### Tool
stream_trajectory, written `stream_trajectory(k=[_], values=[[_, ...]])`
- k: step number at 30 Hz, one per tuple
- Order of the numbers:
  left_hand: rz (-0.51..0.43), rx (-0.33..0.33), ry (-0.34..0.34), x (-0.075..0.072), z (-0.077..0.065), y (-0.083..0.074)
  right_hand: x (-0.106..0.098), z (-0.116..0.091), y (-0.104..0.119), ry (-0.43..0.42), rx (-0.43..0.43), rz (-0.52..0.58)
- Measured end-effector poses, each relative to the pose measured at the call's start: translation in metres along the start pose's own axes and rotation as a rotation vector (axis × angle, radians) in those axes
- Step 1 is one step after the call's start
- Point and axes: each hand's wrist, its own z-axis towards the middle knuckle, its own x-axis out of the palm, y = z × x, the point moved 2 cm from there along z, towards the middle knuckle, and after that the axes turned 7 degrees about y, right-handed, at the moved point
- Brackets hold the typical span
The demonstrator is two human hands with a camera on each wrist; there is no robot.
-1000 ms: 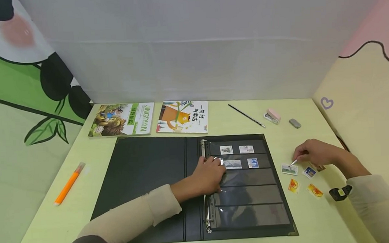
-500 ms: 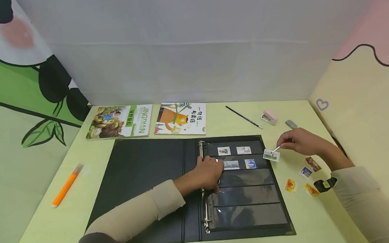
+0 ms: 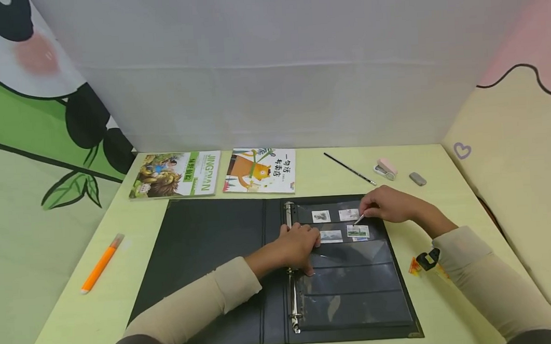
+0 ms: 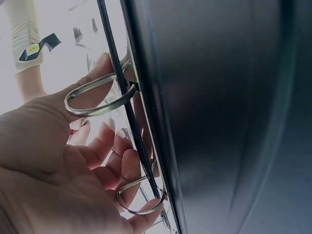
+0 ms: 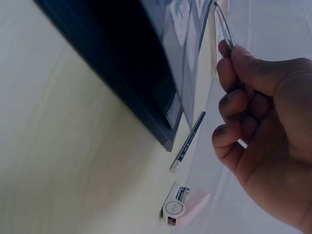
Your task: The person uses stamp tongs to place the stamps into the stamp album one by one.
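Observation:
Metal tweezers are pinched between the thumb and fingers of my right hand. At their tip is a green-and-white stamp, over the second pocket row of the black ring-binder stamp album. It overlaps a blue stamp, mostly hidden below it. My left hand rests with relaxed, slightly bent fingers on the album page beside the binder rings. Other stamps in the upper pockets include a grey one and a pale blue one.
Two picture books lie behind the album. A pencil, a pink-and-white stapler and a grey eraser are at the back right. An orange marker lies at left. A loose orange stamp shows near the right wrist.
My right hand has moved left from the loose stamps, carrying the green-and-white stamp in the tweezers from the table over the album's second row. My left hand stays on the page.

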Motion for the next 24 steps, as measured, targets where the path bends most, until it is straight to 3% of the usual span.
stream_trajectory(k=[9, 19, 24], values=[[-0.002, -0.002, 0.001, 0.004, 0.004, 0.004, 0.0, 0.001, -0.02, 0.07, 0.12, 0.032], [0.018, 0.013, 0.008, 0.005, 0.004, 0.006, 0.01, 0.007, -0.027, 0.091, 0.057, 0.05], [0.026, 0.022, 0.003, 0.004, 0.004, 0.007, 0.009, 0.013, -0.021, 0.06, 0.041, 0.042]])
